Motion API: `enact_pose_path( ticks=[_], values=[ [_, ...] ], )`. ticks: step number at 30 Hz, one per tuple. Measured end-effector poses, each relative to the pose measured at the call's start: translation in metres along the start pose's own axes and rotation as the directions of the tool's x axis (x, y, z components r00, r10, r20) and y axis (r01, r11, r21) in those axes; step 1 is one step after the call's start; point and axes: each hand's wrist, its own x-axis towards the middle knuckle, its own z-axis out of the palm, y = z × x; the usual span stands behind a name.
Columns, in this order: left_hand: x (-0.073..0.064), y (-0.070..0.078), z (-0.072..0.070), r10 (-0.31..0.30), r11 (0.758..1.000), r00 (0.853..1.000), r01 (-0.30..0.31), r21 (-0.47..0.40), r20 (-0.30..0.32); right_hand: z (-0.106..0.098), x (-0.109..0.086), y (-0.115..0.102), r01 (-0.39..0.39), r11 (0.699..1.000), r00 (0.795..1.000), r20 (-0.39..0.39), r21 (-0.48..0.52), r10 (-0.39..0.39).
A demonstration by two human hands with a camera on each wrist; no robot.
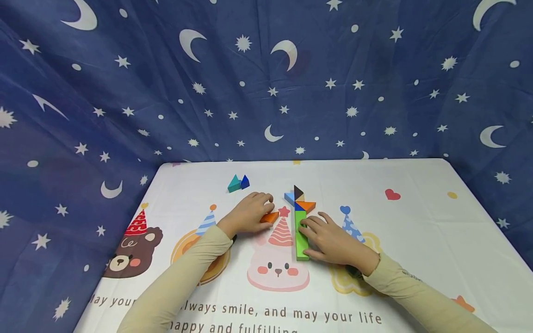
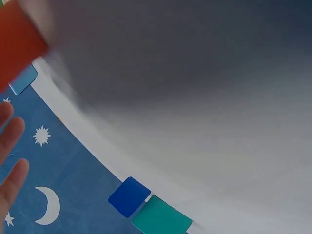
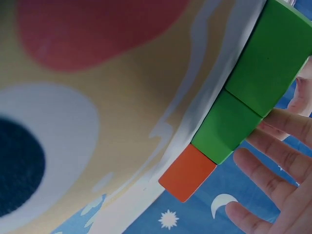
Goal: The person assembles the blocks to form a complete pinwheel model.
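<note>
My left hand (image 1: 249, 213) pinches an orange triangular block (image 1: 270, 217) between thumb and fingers, just above the tablecloth's printed rabbit hat. The same orange block (image 2: 19, 44) looms blurred at the upper left of the left wrist view. Touching the right side of two green blocks (image 1: 301, 240) laid end to end is my right hand (image 1: 333, 238), its fingers fairly straight in the right wrist view. Beyond the green blocks (image 3: 265, 63) lie a small blue triangle (image 1: 298, 206), another orange triangle (image 1: 306, 206), a light-blue block (image 1: 289, 198) and a dark brown triangle (image 1: 298, 192).
A teal triangular block (image 1: 234, 184) and a dark blue block (image 1: 245, 182) stand together at the table's back left. The white tablecloth (image 1: 416, 222) carries printed animals and lettering. A blue star-patterned curtain (image 1: 266, 111) hangs behind the table.
</note>
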Motion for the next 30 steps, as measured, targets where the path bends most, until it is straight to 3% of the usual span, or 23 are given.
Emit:
enact_pose_path(
  ticks=[14,23,30],
  values=[
    [0.022,0.000,0.005,-0.072,0.995,0.997,0.073,-0.065,0.013,-0.002,0.000,0.000,0.000,1.000,1.000,-0.004,-0.004,0.000],
    [0.033,-0.003,0.007,-0.068,0.997,0.998,0.067,-0.046,-0.007,-0.001,0.000,0.000,0.004,1.000,1.000,-0.016,-0.007,-0.004],
    [0.036,-0.004,0.007,-0.180,0.984,0.983,0.180,0.009,-0.024,-0.001,0.000,0.000,-0.003,1.000,1.000,-0.005,-0.006,0.003]
  ],
)
